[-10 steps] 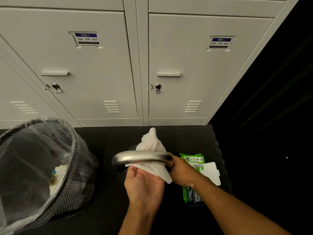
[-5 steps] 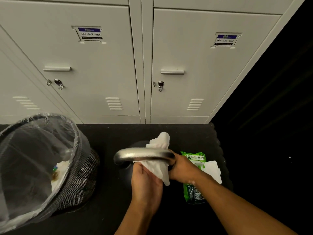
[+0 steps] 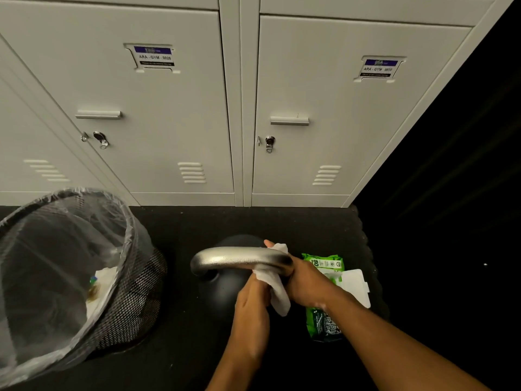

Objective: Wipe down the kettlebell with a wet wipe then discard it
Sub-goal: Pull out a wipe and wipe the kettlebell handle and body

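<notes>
A black kettlebell (image 3: 225,294) with a silver handle (image 3: 234,259) stands on the dark floor mat. A white wet wipe (image 3: 277,292) is wrapped around the handle's right end and hangs below it. My left hand (image 3: 252,300) reaches up under the handle and grips the wipe. My right hand (image 3: 306,283) is closed over the handle's right end, with a fingertip and a bit of wipe showing above the bar. The kettlebell's right side is hidden behind my hands.
A mesh bin (image 3: 64,277) lined with a clear bag stands at the left, holding some used wipes. A green wet wipe pack (image 3: 324,323) with its white lid open lies right of the kettlebell. Grey lockers (image 3: 169,122) stand close behind.
The wipe's upper part, which stood bunched above the handle, has been pulled down and to the right end. My left hand has slid right along under the bar.
</notes>
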Demonstrator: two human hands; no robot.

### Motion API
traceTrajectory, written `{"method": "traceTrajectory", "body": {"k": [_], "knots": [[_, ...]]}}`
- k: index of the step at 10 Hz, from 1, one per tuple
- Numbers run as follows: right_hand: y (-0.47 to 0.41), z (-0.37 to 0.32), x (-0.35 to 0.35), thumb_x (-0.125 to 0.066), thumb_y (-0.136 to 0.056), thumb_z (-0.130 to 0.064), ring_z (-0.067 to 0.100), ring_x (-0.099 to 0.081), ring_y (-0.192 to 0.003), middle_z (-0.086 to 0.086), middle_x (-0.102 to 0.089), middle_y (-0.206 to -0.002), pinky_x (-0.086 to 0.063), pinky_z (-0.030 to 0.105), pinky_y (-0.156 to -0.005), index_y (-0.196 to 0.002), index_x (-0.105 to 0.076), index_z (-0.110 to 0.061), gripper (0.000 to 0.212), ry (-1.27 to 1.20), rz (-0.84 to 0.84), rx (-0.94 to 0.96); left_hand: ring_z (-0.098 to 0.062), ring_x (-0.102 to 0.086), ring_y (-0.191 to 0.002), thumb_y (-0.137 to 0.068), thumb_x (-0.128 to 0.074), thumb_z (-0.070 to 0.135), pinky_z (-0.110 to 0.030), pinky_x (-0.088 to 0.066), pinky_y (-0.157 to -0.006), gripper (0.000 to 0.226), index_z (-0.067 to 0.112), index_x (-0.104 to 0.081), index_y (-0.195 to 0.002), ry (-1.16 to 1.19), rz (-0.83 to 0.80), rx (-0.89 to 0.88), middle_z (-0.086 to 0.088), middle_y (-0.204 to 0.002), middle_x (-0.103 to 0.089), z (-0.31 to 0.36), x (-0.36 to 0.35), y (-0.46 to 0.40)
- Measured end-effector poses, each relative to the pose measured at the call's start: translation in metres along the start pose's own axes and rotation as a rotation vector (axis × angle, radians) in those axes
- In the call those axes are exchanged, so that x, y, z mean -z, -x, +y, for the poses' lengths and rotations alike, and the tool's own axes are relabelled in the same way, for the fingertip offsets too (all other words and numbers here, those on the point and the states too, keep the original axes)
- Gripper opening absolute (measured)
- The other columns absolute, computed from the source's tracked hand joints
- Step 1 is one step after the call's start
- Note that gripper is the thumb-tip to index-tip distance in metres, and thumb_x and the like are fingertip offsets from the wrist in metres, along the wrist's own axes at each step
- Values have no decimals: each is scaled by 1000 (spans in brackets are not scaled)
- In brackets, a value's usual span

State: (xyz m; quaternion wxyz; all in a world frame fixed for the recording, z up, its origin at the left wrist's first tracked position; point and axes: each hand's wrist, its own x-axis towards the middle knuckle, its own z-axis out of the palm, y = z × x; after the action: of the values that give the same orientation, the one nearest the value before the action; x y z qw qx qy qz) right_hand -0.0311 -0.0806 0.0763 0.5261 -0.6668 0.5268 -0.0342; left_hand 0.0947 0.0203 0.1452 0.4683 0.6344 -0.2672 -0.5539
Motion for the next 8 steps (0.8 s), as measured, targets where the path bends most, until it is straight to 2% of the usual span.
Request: {"method": "traceTrajectory", "body": {"k": [1,2,3,4,5,6,7,8], "knots": [[-2,0,3,-82,-82,-35,6,-51,-138,-19,-52,-154,-37,25,-118,-156,-19,-64,101,68,-19,6,0,-67,-88,-106,-39,13,-13,-52,-78,29,25,-65,-106,-54,-12,7,4,-97,-71,5,5,16],[-1,0,3,-80,-79,-44,11,-51,-141,-17,-52,-154,-37,30,-121,-152,-22,-70,96,38,-9,20,-3,-65,-90,-106,-39,20,-22,-53,-85,27,32,-63,-103,-165,-88,-67,4,-99,-70,7,6,7],[-4,7,-1,-66,-76,-65,15,-44,-148,-16,-48,-158,-31,43,-128,-131,-33,-86,68,-124,-30,14,-5,-62,-100,-97,-36,43,-23,-48,-95,25,37,-61,-98,-332,-148,-135,12,-103,-67,7,2,-5],[0,2,-1,-68,-82,-57,16,-45,-148,-13,-50,-157,-32,40,-126,-130,-37,-83,63,-118,3,42,0,-63,-106,-103,-36,32,-13,-47,-92,29,34,-65,-106,-246,-167,-104,17,-106,-69,5,3,-8],[3,-1,1,-71,-83,-50,16,-49,-145,-11,-52,-155,-37,38,-124,-135,-34,-77,69,-111,5,39,6,-63,-107,-106,-42,19,-16,-46,-94,29,32,-67,-114,-197,-179,-32,11,-112,-71,4,8,-7],[2,-1,3,-73,-88,-50,14,-47,-145,-14,-49,-156,-34,33,-124,-147,-24,-71,80,-58,-27,32,10,-62,-107,-104,-47,26,-21,-45,-100,24,39,-65,-112,-239,-165,-34,13,-114,-70,3,10,-6],[0,2,4,-72,-98,-37,14,-44,-147,-13,-47,-159,-32,26,-120,-155,-21,-61,80,-32,-31,36,12,-62,-105,-104,-49,28,-18,-46,-97,22,42,-64,-110,-253,-172,-32,19,-112,-70,5,5,-10],[2,2,5,-73,-97,-36,10,-45,-147,-20,-47,-156,-31,19,-115,-151,-22,-63,80,-5,-15,62,13,-63,-98,-102,-52,21,-5,-46,-81,21,38,-65,-103,-237,-129,-62,18,-103,-72,5,0,-12]]}}
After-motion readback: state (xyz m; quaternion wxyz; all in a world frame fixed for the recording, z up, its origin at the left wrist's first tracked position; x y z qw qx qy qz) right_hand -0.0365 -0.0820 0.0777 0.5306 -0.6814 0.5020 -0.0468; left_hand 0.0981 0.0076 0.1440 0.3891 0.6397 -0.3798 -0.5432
